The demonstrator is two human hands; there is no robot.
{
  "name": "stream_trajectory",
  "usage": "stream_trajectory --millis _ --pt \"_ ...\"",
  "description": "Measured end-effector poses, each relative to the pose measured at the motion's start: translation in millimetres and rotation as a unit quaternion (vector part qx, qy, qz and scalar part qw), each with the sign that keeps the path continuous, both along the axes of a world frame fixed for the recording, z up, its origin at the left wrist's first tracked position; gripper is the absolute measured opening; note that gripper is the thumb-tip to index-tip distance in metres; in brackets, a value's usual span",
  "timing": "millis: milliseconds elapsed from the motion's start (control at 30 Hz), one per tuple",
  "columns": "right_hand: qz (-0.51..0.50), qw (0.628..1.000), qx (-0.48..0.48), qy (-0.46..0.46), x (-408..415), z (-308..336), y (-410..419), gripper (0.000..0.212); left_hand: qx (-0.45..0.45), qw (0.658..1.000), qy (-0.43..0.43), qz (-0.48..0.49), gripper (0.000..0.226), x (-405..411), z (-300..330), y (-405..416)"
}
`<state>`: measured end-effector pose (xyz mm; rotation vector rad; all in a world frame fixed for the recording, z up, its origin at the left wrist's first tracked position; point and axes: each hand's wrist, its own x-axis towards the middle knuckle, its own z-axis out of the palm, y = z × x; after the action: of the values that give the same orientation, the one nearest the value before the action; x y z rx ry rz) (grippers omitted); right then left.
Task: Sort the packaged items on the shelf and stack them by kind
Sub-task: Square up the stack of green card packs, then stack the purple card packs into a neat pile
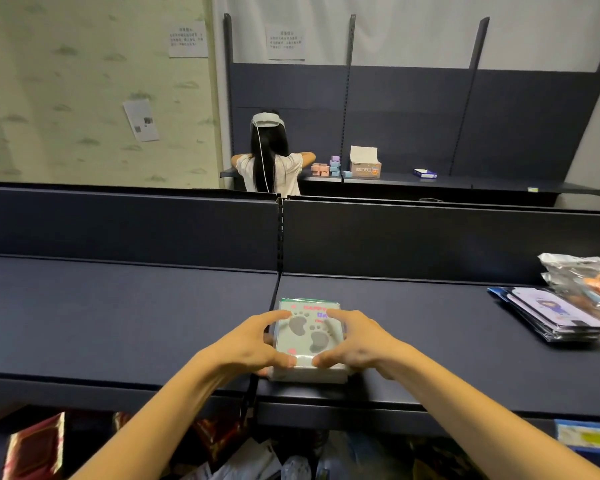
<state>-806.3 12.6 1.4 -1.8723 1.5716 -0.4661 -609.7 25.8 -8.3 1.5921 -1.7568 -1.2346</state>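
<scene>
A person stands at a dark blue shelf (118,306) and looks down at their own two bare arms reaching forward. Both hands frame a small stack of flat white packets printed with grey footprints (309,337), which sits near the front edge of the shelf, just right of the seam between two shelf boards. The left hand (253,344) holds the stack's left side, fingers curled over the top and thumb at the near corner. The right hand (354,344) mirrors it on the right side. The hands are not pressed together; the stack lies between them.

Far to the right on the same shelf lies a loose pile of clear plastic packets with purple cards (555,313), with crinkled bags holding something orange (589,282) behind it.

The step in hand appears to be squaring up the footprint stack. Next, the person would likely let go and reach right for the unsorted packets, separating cards from bags.
</scene>
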Motion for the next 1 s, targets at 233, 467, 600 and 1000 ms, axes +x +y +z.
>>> stream_trajectory --millis 233,467,600,1000 --pt "-0.006 1.000 0.011 0.015 2.4 2.8 9.0 0.070 0.008 0.999 -0.027 -0.023 0.078 2.0 -1.3 0.9" --pt "0.010 0.999 -0.002 0.032 6.6 1.2 16.3 0.071 -0.026 0.992 -0.086 -0.086 0.072 -3.1 4.8 2.9" --pt "0.019 0.999 -0.009 0.039 6.4 2.2 17.6 0.069 -0.020 0.992 -0.093 -0.081 0.071 -4.5 7.5 4.1" --pt "-0.034 0.971 -0.174 0.159 -54.9 -2.4 14.0 0.077 -0.303 0.893 -0.331 0.019 0.057 -57.4 5.0 -4.6"
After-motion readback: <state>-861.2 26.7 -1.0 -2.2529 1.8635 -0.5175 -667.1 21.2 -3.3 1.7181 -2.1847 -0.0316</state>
